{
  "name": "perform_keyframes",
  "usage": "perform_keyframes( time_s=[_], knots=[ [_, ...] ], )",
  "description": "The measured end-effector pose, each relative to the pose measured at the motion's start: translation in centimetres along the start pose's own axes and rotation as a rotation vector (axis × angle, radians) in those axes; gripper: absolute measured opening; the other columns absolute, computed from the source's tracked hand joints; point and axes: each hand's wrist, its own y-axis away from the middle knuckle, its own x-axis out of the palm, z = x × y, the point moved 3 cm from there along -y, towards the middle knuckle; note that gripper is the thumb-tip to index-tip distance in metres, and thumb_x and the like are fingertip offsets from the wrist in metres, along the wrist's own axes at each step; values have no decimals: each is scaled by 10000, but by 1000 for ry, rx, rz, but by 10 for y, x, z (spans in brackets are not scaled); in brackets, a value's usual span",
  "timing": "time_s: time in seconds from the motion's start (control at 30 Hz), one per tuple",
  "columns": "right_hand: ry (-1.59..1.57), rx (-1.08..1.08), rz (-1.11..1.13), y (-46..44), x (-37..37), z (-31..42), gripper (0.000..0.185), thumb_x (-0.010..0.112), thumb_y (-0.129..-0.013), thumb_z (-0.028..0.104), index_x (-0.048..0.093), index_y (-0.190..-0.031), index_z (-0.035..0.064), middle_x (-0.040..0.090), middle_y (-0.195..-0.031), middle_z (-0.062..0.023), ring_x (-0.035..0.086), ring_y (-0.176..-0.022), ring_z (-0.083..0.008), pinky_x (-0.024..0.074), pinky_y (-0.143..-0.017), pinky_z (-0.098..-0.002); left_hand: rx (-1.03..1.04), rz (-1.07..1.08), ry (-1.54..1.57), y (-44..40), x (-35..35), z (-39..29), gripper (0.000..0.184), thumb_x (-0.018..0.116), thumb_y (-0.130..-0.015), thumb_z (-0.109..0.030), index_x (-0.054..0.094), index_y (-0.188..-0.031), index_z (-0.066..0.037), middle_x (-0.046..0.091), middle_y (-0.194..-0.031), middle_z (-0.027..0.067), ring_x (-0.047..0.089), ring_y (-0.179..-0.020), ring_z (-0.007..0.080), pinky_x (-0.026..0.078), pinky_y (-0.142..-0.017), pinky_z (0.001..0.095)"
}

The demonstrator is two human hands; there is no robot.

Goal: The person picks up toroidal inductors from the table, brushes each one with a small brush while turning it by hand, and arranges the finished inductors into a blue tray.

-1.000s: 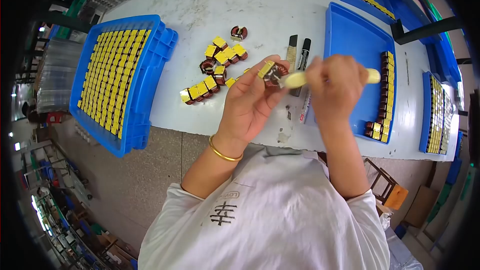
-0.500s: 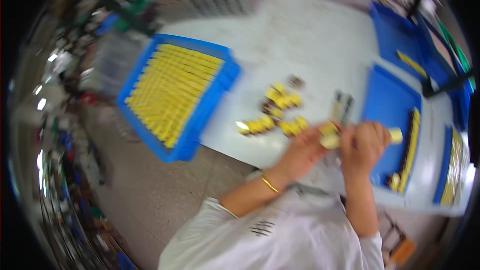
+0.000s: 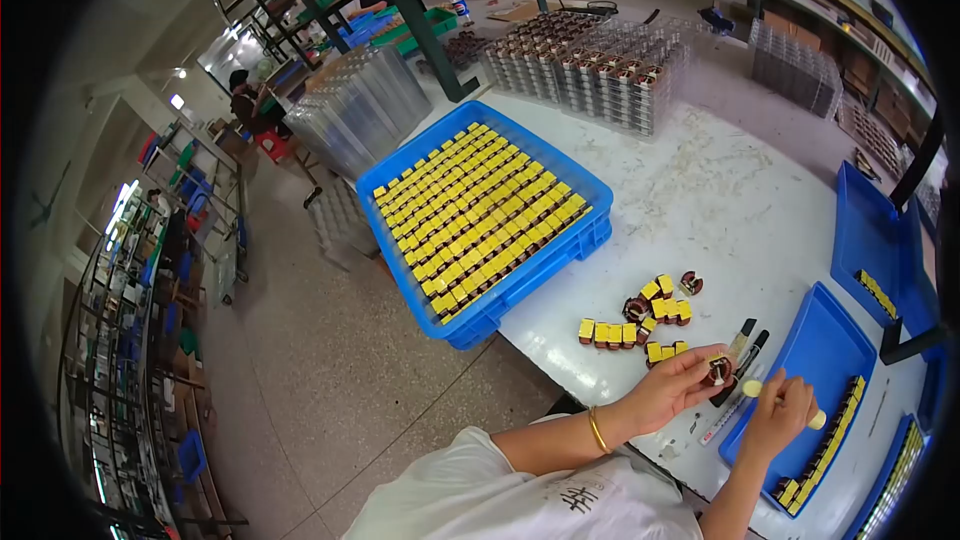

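My left hand [image 3: 676, 388] pinches a small wire-wound coil [image 3: 719, 372], dark brown with a yellow top. Beside it, my right hand [image 3: 778, 418] is closed around a pale yellow, round-ended tool [image 3: 817, 420]; one end sticks out toward the coil, and its middle is hidden by the fingers. The two hands are apart. Several loose coils with yellow tops [image 3: 608, 333] lie on the white table just beyond my left hand. One of them, a brown ring-shaped coil [image 3: 691, 283], lies a little farther off. Black-capped markers [image 3: 757, 344] are behind the coil I hold.
A blue crate [image 3: 598, 202] with rows of yellow-topped coils stands at the left on the table [image 3: 680, 200]. To the right, a blue tray [image 3: 812, 340] holds one row of coils. Stacked clear trays [image 3: 620, 80] stand at the back. A person [image 3: 248, 105] sits far left.
My view has swung up and left, so the hands appear lower right. My hands have moved apart; the tool's near end, earlier against the coil, is now clear of it.
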Motion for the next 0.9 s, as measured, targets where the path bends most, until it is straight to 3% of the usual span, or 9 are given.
perform_keyframes(
  time_s=[0.07,0.17,0.23,0.33,0.53,0.63,0.77,0.9],
  knots=[
    [38,116,33,8,0,-19,318,637,-823,29,401,-610,52,396,-580,-82,420,-599,-268,343,-664,-405,1,-28,-64,0,-4,1,465,494,-986,-174,360,-1413,-48,527,-1280,76,515,-1216,213,412,-1056,324],
    [-30,89,26,4,-3,-11,314,639,-818,27,409,-603,33,414,-580,-115,422,-613,-298,336,-612,-415,106,-65,-243,-1,-8,1,465,609,-921,-185,451,-1331,-33,588,-1123,41,571,-1038,152,461,-949,318],
    [-71,56,4,1,-5,-6,296,653,-784,24,429,-593,53,448,-586,-116,454,-600,-302,333,-594,-417,115,-87,-279,0,-12,-2,442,624,-906,-163,481,-1304,-36,617,-1056,45,589,-1003,144,478,-931,316],
    [-52,30,-16,-3,-8,3,287,674,-745,57,448,-569,87,464,-549,-61,468,-559,-254,340,-590,-390,95,-109,-338,7,2,-8,388,572,-935,-124,482,-1299,-23,622,-1094,60,611,-1000,136,534,-897,360],
    [-65,-40,-61,-11,2,29,259,689,-704,78,470,-570,109,512,-565,-16,509,-576,-215,363,-619,-368,147,11,-430,10,10,-9,369,545,-947,-93,477,-1300,-6,626,-1093,63,614,-1016,137,530,-904,335],
    [-38,-43,12,-7,0,27,237,692,-705,88,489,-585,108,527,-576,-8,519,-584,-211,364,-632,-365,136,-75,-352,12,20,-13,375,545,-949,-100,472,-1300,6,626,-1089,75,615,-1009,146,527,-907,334],
    [-191,-69,-105,8,0,32,260,695,-707,65,471,-582,111,479,-551,-11,490,-564,-211,351,-630,-364,94,-40,-167,9,14,-9,337,507,-957,-70,477,-1288,-12,609,-1096,77,610,-965,130,530,-900,310],
    [-34,33,-53,5,-3,6,362,766,-707,165,436,-569,113,462,-545,-9,472,-556,-214,328,-621,-354,94,-25,-86,8,17,-8,363,522,-963,-113,455,-1308,-20,597,-1124,92,610,-991,160,537,-907,318]
  ],
)
